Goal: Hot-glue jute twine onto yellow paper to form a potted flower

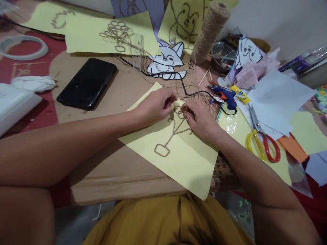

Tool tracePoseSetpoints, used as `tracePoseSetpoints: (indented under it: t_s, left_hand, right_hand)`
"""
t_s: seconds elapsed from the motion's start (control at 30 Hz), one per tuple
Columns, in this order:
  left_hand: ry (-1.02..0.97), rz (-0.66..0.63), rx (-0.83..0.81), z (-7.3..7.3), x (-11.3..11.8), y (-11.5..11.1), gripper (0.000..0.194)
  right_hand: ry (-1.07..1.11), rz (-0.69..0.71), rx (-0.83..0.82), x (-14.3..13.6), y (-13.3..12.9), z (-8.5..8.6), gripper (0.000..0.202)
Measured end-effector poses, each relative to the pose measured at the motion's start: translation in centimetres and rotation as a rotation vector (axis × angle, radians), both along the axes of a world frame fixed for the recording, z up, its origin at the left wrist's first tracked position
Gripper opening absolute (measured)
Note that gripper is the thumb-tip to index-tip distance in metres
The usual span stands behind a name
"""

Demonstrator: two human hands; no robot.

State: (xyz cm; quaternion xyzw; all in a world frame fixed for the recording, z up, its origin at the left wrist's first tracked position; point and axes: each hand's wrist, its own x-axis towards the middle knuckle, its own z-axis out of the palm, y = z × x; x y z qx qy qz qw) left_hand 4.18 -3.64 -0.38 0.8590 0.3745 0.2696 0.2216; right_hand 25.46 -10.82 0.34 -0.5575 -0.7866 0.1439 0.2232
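A sheet of yellow paper (186, 163) lies at an angle in front of me. Brown twine (174, 132) is laid on it as a stem with curled branches, above a small box-shaped loop. My left hand (158, 104) rests over the sheet's upper part, fingers curled in; whatever they may hold is hidden. Close to its right, my right hand (200, 117) bends over the twine loops at the top of the stem, thumb and forefinger pinching the twine there.
Behind my hands stand a twine spool (211, 34) and a fox cutout (167, 63). To the right lie a blue glue gun (226, 97) with a black cord and scissors (260, 136). A black phone (87, 83) and a tape roll (23, 47) lie left. Another yellow sheet (84, 34) bears twine loops.
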Motion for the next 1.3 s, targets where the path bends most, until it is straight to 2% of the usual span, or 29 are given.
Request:
tracePoseSetpoints:
  t_s: [0.2,0.37,0.5,0.7,0.83,0.93,1.3]
  left_hand:
    - [-0.005,0.005,0.001,0.01,-0.08,0.01,0.029]
    - [0.001,0.005,0.001,0.02,-0.09,-0.04,0.029]
    - [-0.025,0.008,-0.006,-0.13,-0.16,-0.09,0.030]
    - [-0.067,0.002,-0.035,-0.16,-0.18,-0.14,0.025]
    - [-0.078,0.018,-0.063,0.02,-0.17,-0.26,0.027]
    - [-0.070,0.016,-0.059,0.06,-0.20,-0.24,0.029]
    - [-0.057,0.024,-0.066,0.10,-0.15,-0.15,0.029]
  right_hand:
    - [0.022,-0.012,-0.004,0.04,0.08,0.09,0.021]
    - [-0.007,0.011,-0.017,0.17,0.01,0.17,0.016]
    - [0.040,-0.009,0.012,0.23,-0.14,0.24,0.023]
    - [-0.016,0.010,0.007,0.26,-0.17,0.43,0.014]
    - [0.044,0.000,0.042,0.45,-0.17,0.58,0.026]
    - [0.005,0.020,0.028,0.43,-0.20,0.61,0.036]
    - [-0.101,0.039,-0.004,0.21,-0.13,0.19,0.047]
